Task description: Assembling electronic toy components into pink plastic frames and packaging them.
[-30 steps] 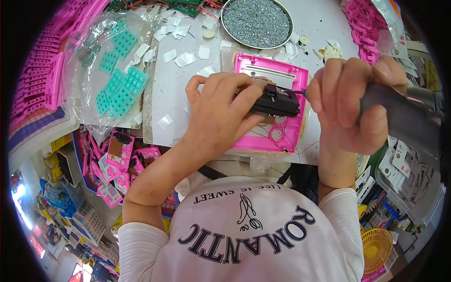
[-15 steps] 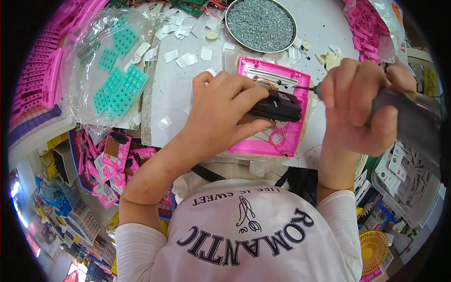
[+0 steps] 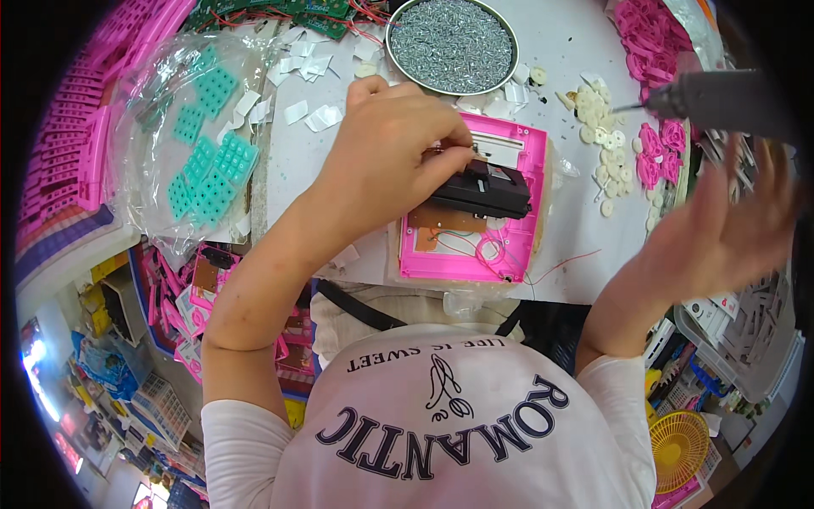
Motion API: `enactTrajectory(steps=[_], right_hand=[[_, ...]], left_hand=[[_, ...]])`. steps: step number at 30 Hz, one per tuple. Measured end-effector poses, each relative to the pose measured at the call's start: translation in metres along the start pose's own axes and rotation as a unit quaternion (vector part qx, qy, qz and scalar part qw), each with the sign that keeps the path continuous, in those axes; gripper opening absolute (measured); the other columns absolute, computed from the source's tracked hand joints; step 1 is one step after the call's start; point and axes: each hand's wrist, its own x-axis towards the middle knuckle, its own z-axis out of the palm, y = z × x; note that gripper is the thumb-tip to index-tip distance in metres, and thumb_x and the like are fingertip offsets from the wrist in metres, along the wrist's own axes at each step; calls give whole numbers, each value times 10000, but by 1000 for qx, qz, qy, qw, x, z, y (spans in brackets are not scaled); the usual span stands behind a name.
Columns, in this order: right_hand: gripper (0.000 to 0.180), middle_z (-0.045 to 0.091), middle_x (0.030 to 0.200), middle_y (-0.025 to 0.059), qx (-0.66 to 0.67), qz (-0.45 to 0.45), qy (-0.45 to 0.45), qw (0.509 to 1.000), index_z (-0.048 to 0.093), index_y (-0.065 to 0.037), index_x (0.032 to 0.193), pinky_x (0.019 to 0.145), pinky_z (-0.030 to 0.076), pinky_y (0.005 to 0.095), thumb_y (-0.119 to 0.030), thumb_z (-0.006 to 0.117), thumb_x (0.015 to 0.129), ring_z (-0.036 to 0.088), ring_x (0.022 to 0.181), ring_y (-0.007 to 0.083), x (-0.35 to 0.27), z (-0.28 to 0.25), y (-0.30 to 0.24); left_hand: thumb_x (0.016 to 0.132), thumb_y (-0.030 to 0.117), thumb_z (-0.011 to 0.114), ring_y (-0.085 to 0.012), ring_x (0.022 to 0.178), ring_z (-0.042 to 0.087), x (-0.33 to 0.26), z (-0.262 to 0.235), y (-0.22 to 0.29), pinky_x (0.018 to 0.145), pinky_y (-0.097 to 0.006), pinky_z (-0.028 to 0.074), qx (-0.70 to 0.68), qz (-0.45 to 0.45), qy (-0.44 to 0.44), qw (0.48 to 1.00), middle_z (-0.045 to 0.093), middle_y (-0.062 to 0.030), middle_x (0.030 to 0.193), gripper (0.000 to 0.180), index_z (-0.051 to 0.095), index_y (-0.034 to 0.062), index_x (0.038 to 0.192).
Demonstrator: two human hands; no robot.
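A pink plastic housing lies on the bench before me. A long black plastic mechanism rests across it, over a brown circuit board with thin red and green wires. My left hand reaches over the housing, thumb and fingers pinched together at the mechanism's far edge. What they grip is mostly hidden. On the right, my right hand is blurred, its fingers apart and nothing visible in it. Beyond it, a dark electric screwdriver hangs apart from the hand, its bit pointing left.
A round metal tray of screws stands behind the housing. Cream plastic wheels and pink parts lie right. Left is a clear bag with turquoise keypads; white paper pieces are scattered near it.
My right hand has let go of the screwdriver and moved right and down; the screwdriver is now higher up. My left hand has shifted to the mechanism's far edge, and the mechanism lies lower.
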Motion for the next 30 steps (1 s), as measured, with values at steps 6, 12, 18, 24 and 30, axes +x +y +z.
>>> enactTrajectory(steps=[6, 12, 18, 24, 30], right_hand=[[476, 653, 1153, 147, -3, 60, -394, 917, 674, -29, 1127, 915, 476, 413, -139, 828, 690, 603, 1025, 320, -64, 2, -10], [373, 690, 1054, 110, 7, 75, -412, 908, 694, -29, 1051, 861, 503, 386, -147, 820, 720, 624, 955, 305, -73, 8, 2], [367, 686, 1049, 113, 7, 62, -418, 906, 692, -33, 1039, 822, 519, 386, -163, 829, 724, 628, 926, 305, -73, 8, 6], [354, 684, 1035, 111, 9, 56, -421, 905, 693, -38, 1034, 807, 523, 383, -173, 825, 734, 626, 924, 307, -73, 11, 6], [364, 680, 1047, 94, -6, 49, -420, 906, 680, -56, 1040, 788, 523, 381, -186, 826, 733, 623, 909, 300, -74, 11, 4]], left_hand=[[773, 81, 783, -182, 804, 599, -3, -11, 0, 866, -356, 357, -4, 72, -34, 997, 643, 21, 799, 150, 694, 134, 882], [768, 88, 762, -202, 847, 596, 14, -15, 1, 903, -413, 402, 54, 152, -102, 982, 623, 5, 816, 131, 662, 132, 841], [755, 112, 707, -219, 821, 593, 27, -17, 4, 877, -392, 448, 94, 202, -152, 963, 600, -14, 772, 96, 621, 99, 796], [745, 176, 652, -234, 818, 610, 28, -23, 19, 840, -367, 473, 199, 206, -183, 941, 603, -39, 748, 105, 608, 82, 761], [737, 182, 665, -242, 818, 610, 25, -26, 25, 817, -374, 481, 199, 183, -188, 944, 609, -46, 750, 127, 600, 76, 759]])
